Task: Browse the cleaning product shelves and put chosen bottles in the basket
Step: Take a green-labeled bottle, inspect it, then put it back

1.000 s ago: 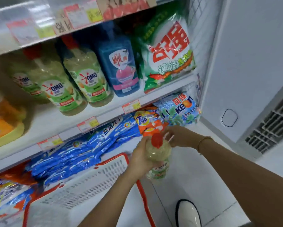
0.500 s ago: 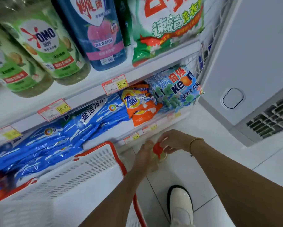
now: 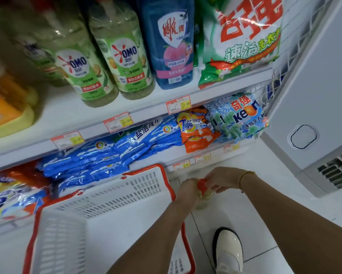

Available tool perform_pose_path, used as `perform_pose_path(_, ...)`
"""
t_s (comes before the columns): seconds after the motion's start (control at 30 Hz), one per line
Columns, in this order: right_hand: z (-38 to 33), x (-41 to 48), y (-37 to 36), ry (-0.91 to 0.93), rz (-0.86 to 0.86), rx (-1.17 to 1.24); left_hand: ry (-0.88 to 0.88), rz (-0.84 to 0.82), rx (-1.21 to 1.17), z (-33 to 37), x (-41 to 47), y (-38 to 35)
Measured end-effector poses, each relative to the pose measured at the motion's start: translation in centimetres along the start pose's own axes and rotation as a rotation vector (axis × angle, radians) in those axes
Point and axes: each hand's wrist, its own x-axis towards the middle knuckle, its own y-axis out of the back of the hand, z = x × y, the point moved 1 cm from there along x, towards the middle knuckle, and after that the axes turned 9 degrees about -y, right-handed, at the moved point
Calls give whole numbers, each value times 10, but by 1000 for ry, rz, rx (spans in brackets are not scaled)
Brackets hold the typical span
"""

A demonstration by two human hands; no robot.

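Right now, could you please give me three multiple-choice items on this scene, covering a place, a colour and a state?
1. Where is the bottle relative to the basket? A) inside it B) right of its rim, over the floor C) under it
2. What colour is its cap? A) blue B) red C) green
3. How is it held? A) left hand round the body, right hand at the cap B) left hand alone C) right hand alone
Answers: 1 B, floor tiles show beneath it; 2 B, red shows between the hands; 3 A, both hands touch it.
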Motion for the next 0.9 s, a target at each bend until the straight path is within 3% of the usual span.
perform_pose_path(0.07,-21,-9,11,52,52,-228,-13,-20,195,17,-9,22)
perform_pose_path(0.1,-37,-12,19,105,96,-358,-114,-9,313,29,-19,42)
perform_pose_path(0.17,-79,-30,34,301,337,-503,-227,134,316,51,-35,89)
perform_pose_path(0.23,-125,-56,43,547,710,-415,-323,334,345,82,-58,143)
perform_pose_path(0.27,-147,-73,46,624,826,-220,-397,450,308,99,-72,173)
perform_pose_path(0.33,-189,-99,45,779,890,129,-503,659,206,123,-91,229)
perform_pose_path(0.4,-225,-104,44,897,986,57,-543,786,146,136,-96,279)
perform_pose_path(0.57,-270,-43,33,816,978,-340,-436,913,203,134,-56,369)
perform_pose_path(0.67,-277,-21,26,915,1212,-437,-366,914,251,135,-16,402)
perform_pose_path(0.8,-283,-11,19,921,1391,-395,-233,877,333,127,42,424)
perform_pose_path(0.9,-282,-4,18,985,1474,-377,-268,959,241,126,77,448)
